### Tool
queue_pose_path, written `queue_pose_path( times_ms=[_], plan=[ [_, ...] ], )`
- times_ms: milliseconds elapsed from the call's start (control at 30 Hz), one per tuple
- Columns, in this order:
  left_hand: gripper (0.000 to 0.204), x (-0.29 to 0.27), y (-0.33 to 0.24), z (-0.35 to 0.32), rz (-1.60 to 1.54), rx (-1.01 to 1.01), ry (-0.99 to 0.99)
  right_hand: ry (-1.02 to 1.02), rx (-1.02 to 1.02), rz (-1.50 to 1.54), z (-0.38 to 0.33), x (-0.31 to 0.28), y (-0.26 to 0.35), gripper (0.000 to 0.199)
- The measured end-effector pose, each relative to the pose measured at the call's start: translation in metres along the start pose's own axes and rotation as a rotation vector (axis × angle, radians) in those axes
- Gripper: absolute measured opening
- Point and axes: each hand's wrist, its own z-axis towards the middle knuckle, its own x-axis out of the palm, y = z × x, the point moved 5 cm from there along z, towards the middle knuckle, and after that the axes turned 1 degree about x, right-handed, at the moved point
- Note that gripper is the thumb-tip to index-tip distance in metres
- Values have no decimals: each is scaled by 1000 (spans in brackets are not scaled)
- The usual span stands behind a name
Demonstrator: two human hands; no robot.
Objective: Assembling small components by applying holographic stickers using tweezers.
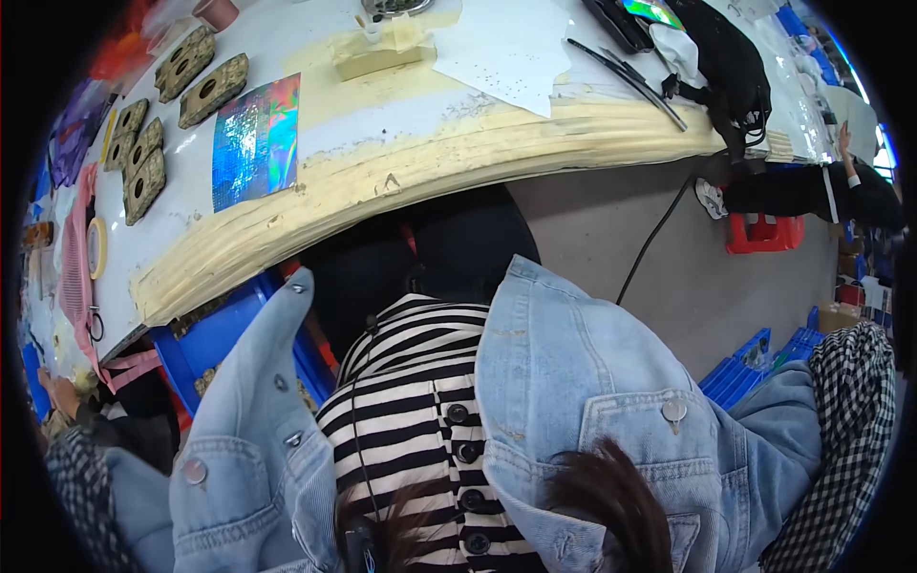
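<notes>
Neither of my hands is in view. My left sleeve with its checkered cover (pixel 81 477) leaves the picture at the lower left edge, and my right checkered sleeve (pixel 850 411) runs along the right rim. On the table (pixel 382 143) ahead of me lie several speckled brown blocks with round holes (pixel 215 91) at the left. Beside them is a shiny rainbow foil sheet (pixel 256 143). Farther back, a tape-covered block (pixel 382 59) carries a small cup. A white paper sheet (pixel 506 53) lies to its right.
Thin black tools (pixel 630 81) and a black bag (pixel 731 76) lie at the table's right. A tape roll (pixel 96 248) and pink mesh (pixel 76 267) are left. Below stands a blue crate (pixel 215 339). A co-worker's hand (pixel 62 393) shows left; another person (pixel 812 191) is near a red stool (pixel 764 234).
</notes>
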Motion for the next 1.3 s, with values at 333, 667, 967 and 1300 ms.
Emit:
queue_pose_path(
  times_ms=[333, 667, 967, 1300],
  plan=[
    [19, 19, 81, -25, -267, -135, 12, -47, 19, 78, 4, -28, -16, 12],
    [19, 15, 111, -22, -369, -180, 17, -101, -5, 97, 0, -44, -22, 13],
    [19, 14, 116, -19, -400, -181, 32, -177, 1, 119, -10, -41, -30, 14],
    [19, -12, 80, -8, -311, -99, 55, -151, -75, 83, -9, -41, -20, 14]
  ],
)
